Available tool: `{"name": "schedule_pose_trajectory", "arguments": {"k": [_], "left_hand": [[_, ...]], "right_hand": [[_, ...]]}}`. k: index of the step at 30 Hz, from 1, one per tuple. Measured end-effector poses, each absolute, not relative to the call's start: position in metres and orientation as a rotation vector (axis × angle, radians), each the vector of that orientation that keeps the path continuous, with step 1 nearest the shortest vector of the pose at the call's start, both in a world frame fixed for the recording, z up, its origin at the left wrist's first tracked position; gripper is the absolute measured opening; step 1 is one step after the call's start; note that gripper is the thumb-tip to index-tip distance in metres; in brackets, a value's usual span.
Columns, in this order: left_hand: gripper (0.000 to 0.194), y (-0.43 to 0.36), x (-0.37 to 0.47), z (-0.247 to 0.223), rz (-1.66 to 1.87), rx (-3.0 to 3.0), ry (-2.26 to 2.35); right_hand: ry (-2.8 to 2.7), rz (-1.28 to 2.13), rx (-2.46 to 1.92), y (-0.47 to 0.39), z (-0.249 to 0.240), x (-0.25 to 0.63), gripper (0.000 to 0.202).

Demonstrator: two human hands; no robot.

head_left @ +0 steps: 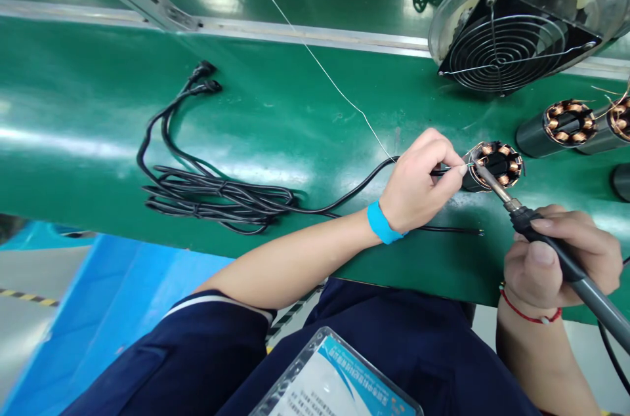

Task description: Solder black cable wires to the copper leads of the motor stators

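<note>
My left hand, with a blue band at the wrist, is closed in a pinch at the end of a black cable beside a motor stator with copper windings. A thin solder wire runs down from the top of the view to this hand. My right hand is wrapped round the handle of a soldering iron. The iron's tip meets the stator's left rim, close to my left fingertips. Exactly which strands the pinch holds is too small to make out.
Bundled black cables with connectors lie to the left on the green table. Another wound stator stands at right, with more at the edge. Behind them is a fan with a wire guard. A metal rail crosses the table.
</note>
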State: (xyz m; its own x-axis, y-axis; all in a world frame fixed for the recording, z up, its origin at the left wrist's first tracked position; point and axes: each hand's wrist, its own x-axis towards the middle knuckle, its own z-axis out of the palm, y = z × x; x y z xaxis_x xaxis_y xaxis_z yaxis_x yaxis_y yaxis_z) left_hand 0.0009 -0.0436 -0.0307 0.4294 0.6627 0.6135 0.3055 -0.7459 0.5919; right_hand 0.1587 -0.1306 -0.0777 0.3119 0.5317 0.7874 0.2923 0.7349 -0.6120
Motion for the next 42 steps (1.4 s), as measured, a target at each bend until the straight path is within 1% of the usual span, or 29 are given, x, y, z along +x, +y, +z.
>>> {"name": "schedule_pose_trajectory", "arguments": {"k": [11, 24, 32, 37, 42], "left_hand": [[0.015, -0.0444, 0.0005, -0.0294, 1.215, 2.280, 0.832], [0.015, -0.0454, 0.0010, -0.0284, 1.194, 2.250, 0.865], [0.015, -0.0451, 0.0015, -0.0285, 1.193, 2.252, 0.869], [0.015, -0.0449, 0.0011, -0.0295, 1.217, 2.250, 0.856], [0.014, -0.0444, 0.0014, -0.0306, 1.229, 2.237, 0.862]], "right_hand": [[-1.253, 0.160, -0.776, -0.1328, -0.0779, 0.1618, 0.025], [-1.236, 0.172, -0.817, -0.1301, -0.0776, 0.1590, 0.018], [-1.254, 0.171, -0.826, -0.1302, -0.0780, 0.1586, 0.020], [-1.222, 0.160, -0.792, -0.1280, -0.0766, 0.1609, 0.025], [-1.249, 0.129, -0.897, -0.1286, -0.0828, 0.1628, 0.048]]}}
